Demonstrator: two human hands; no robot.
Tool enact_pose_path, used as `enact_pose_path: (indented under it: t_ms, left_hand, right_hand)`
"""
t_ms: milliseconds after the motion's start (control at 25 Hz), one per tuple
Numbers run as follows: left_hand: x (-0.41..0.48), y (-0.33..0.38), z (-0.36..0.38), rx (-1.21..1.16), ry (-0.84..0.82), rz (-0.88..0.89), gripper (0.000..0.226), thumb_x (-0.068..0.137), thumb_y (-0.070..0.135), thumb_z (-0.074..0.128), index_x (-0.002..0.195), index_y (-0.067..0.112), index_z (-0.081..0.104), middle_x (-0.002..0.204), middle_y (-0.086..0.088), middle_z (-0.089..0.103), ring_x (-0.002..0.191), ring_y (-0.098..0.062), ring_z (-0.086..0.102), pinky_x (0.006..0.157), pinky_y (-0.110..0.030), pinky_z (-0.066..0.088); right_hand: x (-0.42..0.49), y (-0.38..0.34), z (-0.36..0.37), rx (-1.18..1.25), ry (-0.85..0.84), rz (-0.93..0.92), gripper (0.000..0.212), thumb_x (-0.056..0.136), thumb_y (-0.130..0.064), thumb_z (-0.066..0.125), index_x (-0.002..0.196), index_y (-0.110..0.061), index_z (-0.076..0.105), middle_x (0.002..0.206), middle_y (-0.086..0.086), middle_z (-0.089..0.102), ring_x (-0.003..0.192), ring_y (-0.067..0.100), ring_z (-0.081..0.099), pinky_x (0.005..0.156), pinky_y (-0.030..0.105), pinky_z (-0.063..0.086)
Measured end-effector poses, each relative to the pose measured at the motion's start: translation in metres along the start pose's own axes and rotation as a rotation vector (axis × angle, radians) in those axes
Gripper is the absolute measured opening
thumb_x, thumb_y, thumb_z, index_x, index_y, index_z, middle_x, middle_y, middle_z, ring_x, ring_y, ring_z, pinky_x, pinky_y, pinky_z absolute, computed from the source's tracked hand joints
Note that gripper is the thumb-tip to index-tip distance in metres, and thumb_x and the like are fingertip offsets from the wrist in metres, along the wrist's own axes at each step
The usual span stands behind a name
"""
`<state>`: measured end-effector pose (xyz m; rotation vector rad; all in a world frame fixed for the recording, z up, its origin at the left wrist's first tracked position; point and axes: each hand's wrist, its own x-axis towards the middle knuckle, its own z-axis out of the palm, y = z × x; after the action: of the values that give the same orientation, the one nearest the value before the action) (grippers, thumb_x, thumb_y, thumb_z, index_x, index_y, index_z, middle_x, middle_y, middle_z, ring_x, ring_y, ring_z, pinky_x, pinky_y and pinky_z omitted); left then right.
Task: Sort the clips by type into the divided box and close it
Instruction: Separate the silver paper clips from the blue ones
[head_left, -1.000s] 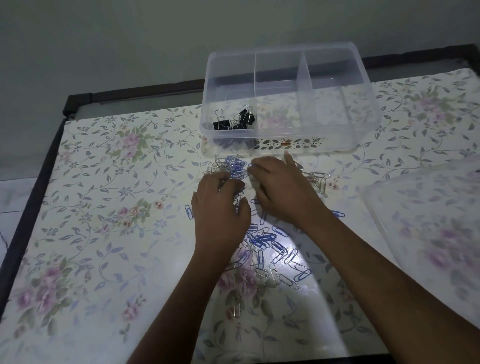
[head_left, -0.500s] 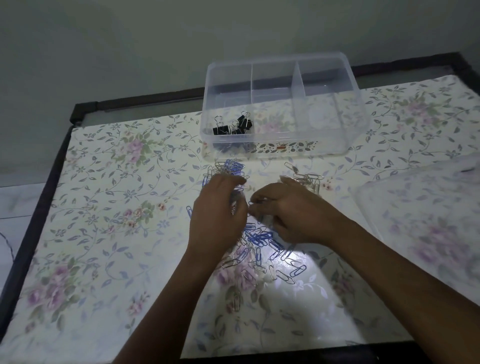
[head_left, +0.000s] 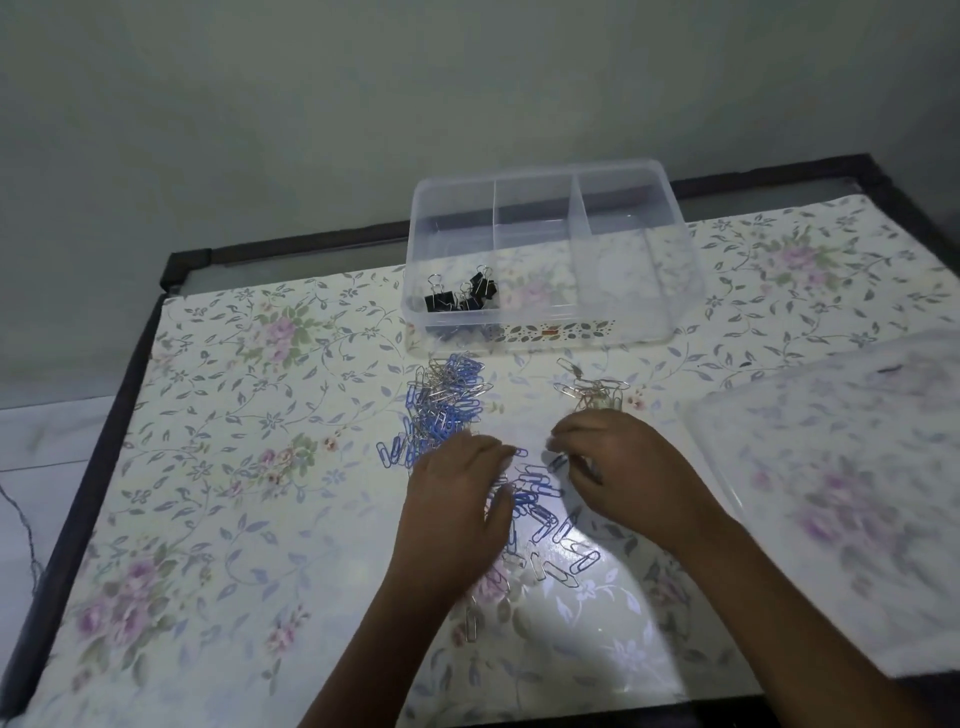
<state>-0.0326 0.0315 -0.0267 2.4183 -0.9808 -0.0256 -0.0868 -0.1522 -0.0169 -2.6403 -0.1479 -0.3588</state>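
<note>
Sorting is barely under way: only black binder clips (head_left: 460, 300) lie in the divided box (head_left: 613, 332) at the far edge of the counter (head_left: 234, 467), lid (head_left: 841, 467) off by the right edge. Paper clips (head_left: 540, 493) litter the middle beneath left hand (head_left: 457, 509) and right hand (head_left: 628, 478); fingers (head_left: 483, 448) curl down, hold unclear

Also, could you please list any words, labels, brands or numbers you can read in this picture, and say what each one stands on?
No text here can be read.
On the front wall of the divided box, a sticker strip: leafy pattern with a small red mark, too small and blurred to read.
On the lid, the tablecloth and the binder clips: no lettering visible.
</note>
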Motion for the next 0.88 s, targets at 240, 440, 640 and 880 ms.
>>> enact_pose_path:
  t_ms: [240, 440, 640, 880]
  left_hand:
    - [-0.023, 0.004, 0.019, 0.14, 0.04, -0.052, 0.035, 0.077, 0.035, 0.043, 0.11, 0.029, 0.054, 0.115, 0.004, 0.064, 0.12, -0.02, 0.044, 0.086, -0.057, 0.046]
    - [0.003, -0.005, 0.023, 0.003, 0.155, -0.045, 0.027, 0.079, 0.031, 0.053, 0.1, 0.02, 0.065, 0.104, -0.001, 0.064, 0.108, -0.03, 0.058, 0.094, -0.047, 0.044]
    - [0.006, -0.005, 0.027, -0.04, 0.178, 0.086, 0.02, 0.076, 0.02, 0.05, 0.092, 0.023, 0.062, 0.107, -0.001, 0.061, 0.123, -0.03, 0.045, 0.099, -0.056, 0.036]
    - [0.003, -0.008, 0.03, 0.075, 0.156, 0.148, 0.038, 0.068, 0.022, 0.046, 0.101, 0.026, 0.064, 0.124, -0.008, 0.056, 0.13, -0.037, 0.032, 0.1, -0.062, 0.03]
  right_hand:
    - [-0.019, -0.003, -0.001, 0.05, 0.188, 0.265, 0.019, 0.068, -0.014, 0.062, 0.084, -0.014, 0.073, 0.083, 0.001, 0.069, 0.072, 0.025, 0.06, 0.06, 0.037, 0.051]
    - [0.009, 0.002, 0.018, -0.027, 0.047, 0.229, 0.031, 0.061, -0.036, 0.074, 0.089, -0.023, 0.071, 0.086, -0.005, 0.065, 0.082, 0.023, 0.058, 0.065, 0.031, 0.036]
    - [0.011, 0.01, 0.018, -0.004, 0.121, 0.225, 0.013, 0.071, -0.017, 0.063, 0.081, -0.018, 0.071, 0.081, 0.0, 0.063, 0.078, 0.024, 0.059, 0.066, 0.034, 0.041]
    - [-0.003, 0.009, 0.015, 0.004, 0.08, 0.14, 0.025, 0.07, -0.017, 0.049, 0.073, -0.023, 0.073, 0.078, -0.005, 0.059, 0.077, 0.013, 0.048, 0.065, 0.031, 0.033]
